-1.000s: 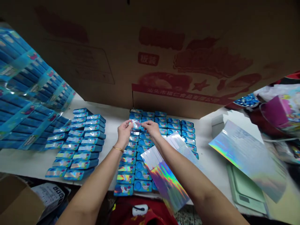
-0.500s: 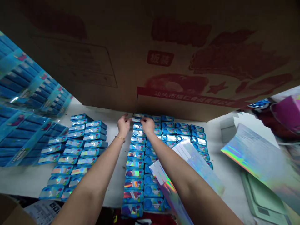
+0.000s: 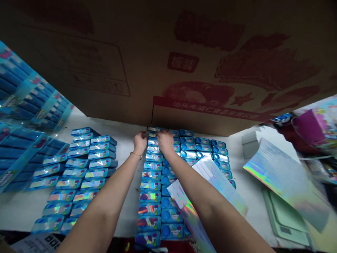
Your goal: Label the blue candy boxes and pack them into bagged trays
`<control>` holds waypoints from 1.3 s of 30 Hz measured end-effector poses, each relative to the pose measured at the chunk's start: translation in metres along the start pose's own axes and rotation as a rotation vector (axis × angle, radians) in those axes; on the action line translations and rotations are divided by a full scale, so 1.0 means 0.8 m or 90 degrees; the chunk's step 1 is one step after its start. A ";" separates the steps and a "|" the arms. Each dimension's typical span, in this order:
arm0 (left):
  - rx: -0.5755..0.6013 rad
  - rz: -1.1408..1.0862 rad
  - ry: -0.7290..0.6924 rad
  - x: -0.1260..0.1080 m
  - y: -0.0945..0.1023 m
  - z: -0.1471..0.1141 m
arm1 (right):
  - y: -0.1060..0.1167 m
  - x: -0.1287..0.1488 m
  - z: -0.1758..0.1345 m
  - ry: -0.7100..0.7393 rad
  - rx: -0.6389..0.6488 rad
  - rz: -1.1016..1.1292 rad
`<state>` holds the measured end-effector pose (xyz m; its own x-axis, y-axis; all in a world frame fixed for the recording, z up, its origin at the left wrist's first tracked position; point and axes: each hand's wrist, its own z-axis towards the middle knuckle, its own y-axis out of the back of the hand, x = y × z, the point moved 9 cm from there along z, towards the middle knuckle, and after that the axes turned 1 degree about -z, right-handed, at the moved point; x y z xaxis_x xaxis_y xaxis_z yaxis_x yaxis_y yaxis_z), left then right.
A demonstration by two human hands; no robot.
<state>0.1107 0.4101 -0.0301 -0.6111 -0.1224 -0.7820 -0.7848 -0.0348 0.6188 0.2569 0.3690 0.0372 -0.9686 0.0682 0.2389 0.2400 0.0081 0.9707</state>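
Blue packs (image 3: 151, 175) in rows on tabletop (image 3: 125, 135), before carton (image 3: 142, 66). Left hand (image 3: 140, 141) beside packs nearest carton, fingers curled; right hand (image 3: 165, 142) over them — cannot tell if either grips anything. Iridescent sheet (image 3: 217, 181) farther from carton.

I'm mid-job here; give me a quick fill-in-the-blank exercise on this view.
1. A thin bracelet circles the ____ wrist.
2. Of the near and far ends of the column of blue cases, the right hand is at the ____ one.
3. The star on the cardboard box is ____.
4. The scale is pale ____.

Missing words: left; far; red; green.
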 end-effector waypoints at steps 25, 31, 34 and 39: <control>0.226 0.447 -0.358 -0.030 0.027 -0.407 | -0.024 0.043 -0.363 0.371 0.164 0.009; 0.232 0.451 -0.378 -0.018 0.038 -0.407 | -0.040 0.068 -0.357 0.335 0.162 0.009; 0.232 0.453 -0.382 -0.005 0.048 -0.400 | -0.048 0.082 -0.357 0.333 0.165 0.037; 0.237 0.445 -0.364 0.029 0.077 -0.385 | -0.060 0.119 -0.353 0.321 0.173 0.085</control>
<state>0.0800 0.0995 0.0132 -0.8314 0.5072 -0.2269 -0.1491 0.1898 0.9704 0.1347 0.0931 0.0202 -0.8240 -0.3959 0.4054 0.3053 0.2925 0.9062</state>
